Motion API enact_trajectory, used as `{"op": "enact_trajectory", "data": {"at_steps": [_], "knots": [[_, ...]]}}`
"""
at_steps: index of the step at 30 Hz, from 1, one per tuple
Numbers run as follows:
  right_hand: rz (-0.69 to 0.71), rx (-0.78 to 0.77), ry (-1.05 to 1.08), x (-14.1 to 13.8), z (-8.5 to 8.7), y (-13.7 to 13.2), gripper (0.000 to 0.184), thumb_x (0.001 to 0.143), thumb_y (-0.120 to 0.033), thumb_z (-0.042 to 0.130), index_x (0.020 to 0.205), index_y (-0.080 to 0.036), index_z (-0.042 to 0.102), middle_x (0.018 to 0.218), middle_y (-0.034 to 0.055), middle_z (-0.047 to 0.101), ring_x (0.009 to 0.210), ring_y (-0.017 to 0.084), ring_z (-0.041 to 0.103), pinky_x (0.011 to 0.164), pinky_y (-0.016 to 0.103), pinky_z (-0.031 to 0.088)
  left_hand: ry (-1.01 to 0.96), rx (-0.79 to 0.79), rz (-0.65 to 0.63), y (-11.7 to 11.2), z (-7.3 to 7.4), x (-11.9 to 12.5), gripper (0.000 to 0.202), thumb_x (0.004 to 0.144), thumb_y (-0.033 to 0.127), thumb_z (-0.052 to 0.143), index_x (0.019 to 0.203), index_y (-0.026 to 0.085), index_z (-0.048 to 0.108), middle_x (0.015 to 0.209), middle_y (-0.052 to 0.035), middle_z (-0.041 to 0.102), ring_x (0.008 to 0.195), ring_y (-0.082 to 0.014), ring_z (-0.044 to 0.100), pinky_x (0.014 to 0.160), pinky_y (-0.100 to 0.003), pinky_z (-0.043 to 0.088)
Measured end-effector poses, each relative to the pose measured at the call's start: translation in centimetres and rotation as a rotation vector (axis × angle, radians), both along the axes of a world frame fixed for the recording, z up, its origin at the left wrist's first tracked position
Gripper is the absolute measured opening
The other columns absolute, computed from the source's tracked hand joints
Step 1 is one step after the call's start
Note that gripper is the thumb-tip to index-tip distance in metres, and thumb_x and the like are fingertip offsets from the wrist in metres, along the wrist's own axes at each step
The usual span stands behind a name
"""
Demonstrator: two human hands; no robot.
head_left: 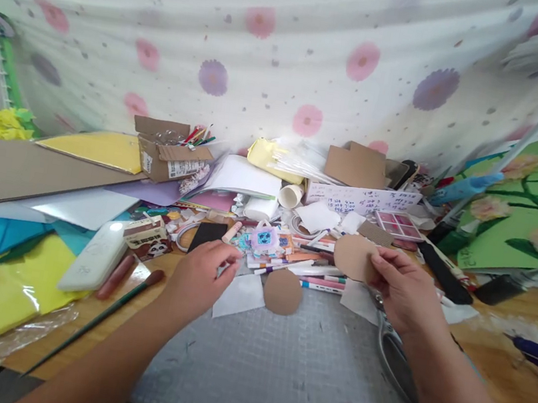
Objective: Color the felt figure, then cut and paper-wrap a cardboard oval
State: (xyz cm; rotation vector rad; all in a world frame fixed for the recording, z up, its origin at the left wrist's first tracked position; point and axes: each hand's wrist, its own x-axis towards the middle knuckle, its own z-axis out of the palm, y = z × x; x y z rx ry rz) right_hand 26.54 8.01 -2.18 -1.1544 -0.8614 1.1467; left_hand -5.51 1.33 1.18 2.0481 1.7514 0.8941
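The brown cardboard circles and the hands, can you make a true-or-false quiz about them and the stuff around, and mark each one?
1. The right hand holds a round brown cardboard disc. True.
2. The left hand grips a paper cup. False: nothing shows in its fingers.
3. Another round brown cardboard disc lies on the flat grey cutting mat. True.
4. The wide hanging backdrop is plain black. False: it is white with pink and purple flowers.

At centre, a cardboard disc [282, 292] lies on the cutting mat [295, 367], right of a paper piece [240, 296] and before the pens [321, 287]. Scissors [382, 329], partly hidden, lie lower right, apparently on the mat.
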Motion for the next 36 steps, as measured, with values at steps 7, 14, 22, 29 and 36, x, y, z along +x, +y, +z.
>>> {"op": "enact_trajectory", "data": {"at_steps": [7, 14, 22, 29, 36], "knots": [[-0.041, -0.009, 0.056, -0.6, 0.4, -0.3, 0.042, 0.045, -0.04, 0.086, 0.076, -0.02, 0.066, 0.068, -0.0037, 0.061, 0.053, 0.009, 0.048, 0.046, 0.02, 0.039, 0.469, -0.122, -0.116, -3.0, -2.4, -0.5, 0.038, 0.077, 0.031, 0.069, 0.113, 0.019, 0.066, 0.118, -0.0097, 0.06, 0.104, -0.03, 0.049, 0.09, -0.045, 0.04], [-0.033, 0.019, -0.067, -0.4, 0.1, -0.2, 0.037, 0.053, -0.045, 0.078, 0.075, -0.02, 0.062, 0.059, -0.0058, 0.056, 0.046, 0.008, 0.041, 0.043, 0.021, 0.033, 0.739, -0.106, -0.075, -2.6, -1.8, 0.0, 0.015, 0.087, 0.022, 0.054, 0.085, 0.018, 0.069, 0.102, -0.0073, 0.064, 0.098, -0.0274, 0.052, 0.084, -0.042, 0.041], [0.23, 0.104, -0.432, -1.6, -0.3, -0.5, 0.028, 0.07, -0.041, 0.064, 0.085, -0.017, 0.068, 0.069, 0.0024, 0.07, 0.057, 0.016, 0.059, 0.05, 0.026, 0.043, 0.84, -0.04, 0.07, -0.8, 0.3, -0.1, 0.026, 0.088, 0.027, 0.047, 0.071, 0.017, 0.064, 0.085, -0.0081, 0.061, 0.088, -0.0277, 0.055, 0.079, -0.042, 0.041], [0.226, 0.201, -0.898, -1.4, -0.4, -0.8, 0.022, 0.081, -0.031, 0.055, 0.093, -0.019, 0.069, 0.082, 0.007, 0.072, 0.072, 0.023, 0.065, 0.066, 0.035, 0.049, 0.705, -0.046, -0.065, -0.4, -0.3, 1.4, 0.029, 0.088, 0.04, 0.051, 0.075, 0.019, 0.064, 0.087, -0.0083, 0.064, 0.087, -0.0281, 0.055, 0.076, -0.041, 0.041], [0.333, 0.409, -1.319, -1.6, 4.2, 1.4, 0.02, 0.088, -0.019, 0.054, 0.096, -0.02, 0.072, 0.105, 0.0086, 0.071, 0.101, 0.025, 0.062, 0.089, 0.035, 0.046, 0.458, 0.057, -0.259, 0.7, 1.8, 5.7, 0.02, 0.09, 0.027, 0.047, 0.081, 0.019, 0.062, 0.087, -0.0065, 0.063, 0.086, -0.024, 0.056, 0.076, -0.038, 0.043]]}}
